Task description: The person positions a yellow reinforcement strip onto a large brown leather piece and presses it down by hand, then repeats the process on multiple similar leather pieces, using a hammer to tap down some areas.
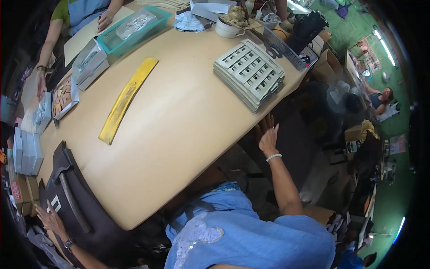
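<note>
- Head view: table [179, 139], tan, smooth; far side: 1 teal basket [130, 42], 1 white mug [227, 30], co-worker's hand [105, 20].
- Dark sheet [85, 193], table's L end; 1 hammer-shaped tool [74, 204] lies on it.
- 1 yellow strip [127, 101], curved, scuffed, mid-table; 1 stack of slotted pale panels [250, 71] nr R edge.
- 2 hands, well apart: L hand [53, 219] on sheet, fingers spread; R hand [268, 140] past table edge, fingers extended, contact can't tell.
</note>
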The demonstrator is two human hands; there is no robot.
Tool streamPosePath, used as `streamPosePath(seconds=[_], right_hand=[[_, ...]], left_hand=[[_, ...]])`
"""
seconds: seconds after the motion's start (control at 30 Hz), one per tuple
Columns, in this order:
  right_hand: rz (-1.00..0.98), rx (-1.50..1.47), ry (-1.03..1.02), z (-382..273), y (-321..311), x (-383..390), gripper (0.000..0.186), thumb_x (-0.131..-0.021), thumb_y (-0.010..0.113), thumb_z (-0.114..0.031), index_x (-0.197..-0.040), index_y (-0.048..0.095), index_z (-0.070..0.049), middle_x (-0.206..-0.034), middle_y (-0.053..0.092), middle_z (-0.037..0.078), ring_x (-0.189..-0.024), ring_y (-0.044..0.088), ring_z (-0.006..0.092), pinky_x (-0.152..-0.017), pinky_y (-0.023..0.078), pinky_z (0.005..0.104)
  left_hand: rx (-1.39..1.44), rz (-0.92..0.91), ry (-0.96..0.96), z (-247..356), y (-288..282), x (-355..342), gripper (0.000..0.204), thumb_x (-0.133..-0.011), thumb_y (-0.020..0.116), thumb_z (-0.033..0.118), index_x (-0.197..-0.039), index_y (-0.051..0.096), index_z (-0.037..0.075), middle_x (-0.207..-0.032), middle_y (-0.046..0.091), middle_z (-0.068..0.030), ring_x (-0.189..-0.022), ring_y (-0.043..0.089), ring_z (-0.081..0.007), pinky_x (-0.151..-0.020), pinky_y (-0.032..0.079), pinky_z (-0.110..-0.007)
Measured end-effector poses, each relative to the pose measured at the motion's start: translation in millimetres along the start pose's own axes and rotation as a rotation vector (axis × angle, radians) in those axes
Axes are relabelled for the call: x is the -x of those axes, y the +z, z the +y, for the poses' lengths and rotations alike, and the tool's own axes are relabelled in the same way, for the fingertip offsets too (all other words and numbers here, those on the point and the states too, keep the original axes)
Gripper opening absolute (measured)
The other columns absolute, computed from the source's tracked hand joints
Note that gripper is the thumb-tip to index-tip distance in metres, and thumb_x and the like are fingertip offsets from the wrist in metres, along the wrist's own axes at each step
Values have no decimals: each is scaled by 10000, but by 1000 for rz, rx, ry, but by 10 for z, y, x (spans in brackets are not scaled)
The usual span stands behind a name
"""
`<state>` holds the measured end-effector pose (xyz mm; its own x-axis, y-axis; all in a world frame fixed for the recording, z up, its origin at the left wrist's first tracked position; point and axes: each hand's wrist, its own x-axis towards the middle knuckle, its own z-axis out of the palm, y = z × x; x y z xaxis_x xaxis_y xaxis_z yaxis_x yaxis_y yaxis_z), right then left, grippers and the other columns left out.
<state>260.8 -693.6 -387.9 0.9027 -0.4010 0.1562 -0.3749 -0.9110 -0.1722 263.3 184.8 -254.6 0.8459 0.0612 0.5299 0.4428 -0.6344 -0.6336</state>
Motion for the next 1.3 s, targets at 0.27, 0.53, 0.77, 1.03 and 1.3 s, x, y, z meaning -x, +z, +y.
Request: streamPosePath(seconds=[0.27,0.53,0.77,1.03,1.3], right_hand=[[-68,-276,216,129,25,-91,416,-968,417,-267,-1314,457,-37,-1394,395,157,-1291,367,302,-1051,293,471],[800,-1848,931,678,-1115,21,461,-946,464,-283,-1258,498,55,-1305,508,149,-1193,481,252,-1042,318,337],[526,-1766,173,-954,-1827,287,483,-967,395,-289,-1315,435,43,-1368,435,167,-1273,395,263,-1077,266,337],[-298,-1392,-594,-2864,-1922,44,523,-994,306,-322,-1390,345,18,-1449,343,164,-1365,282,260,-1117,198,335],[-233,-261,-723,-2641,-1207,-321,617,-918,433,-482,-1320,436,-14,-1321,433,262,-1216,396,466,-1028,272,556]], left_hand=[[685,19,-294,1351,-2376,190,593,-962,418,390,-1447,256,90,-1474,294,-146,-1358,273,-324,-1113,175,-467],[1815,-114,-24,2831,-3880,308,613,-896,500,310,-1385,345,-26,-1433,359,-186,-1345,305,-310,-1109,204,-428],[2304,-423,776,3385,-4471,258,830,-684,779,296,-1347,397,-27,-1362,413,-233,-1294,368,-370,-1073,280,-429],[2515,-680,-191,3141,-4074,366,540,-828,589,14,-1331,397,-33,-1267,518,-151,-1162,502,-232,-997,376,-330],[2296,-604,-531,2599,-3337,299,759,-782,579,-75,-1433,190,-36,-1397,364,-206,-1250,417,-267,-1046,334,-333]])
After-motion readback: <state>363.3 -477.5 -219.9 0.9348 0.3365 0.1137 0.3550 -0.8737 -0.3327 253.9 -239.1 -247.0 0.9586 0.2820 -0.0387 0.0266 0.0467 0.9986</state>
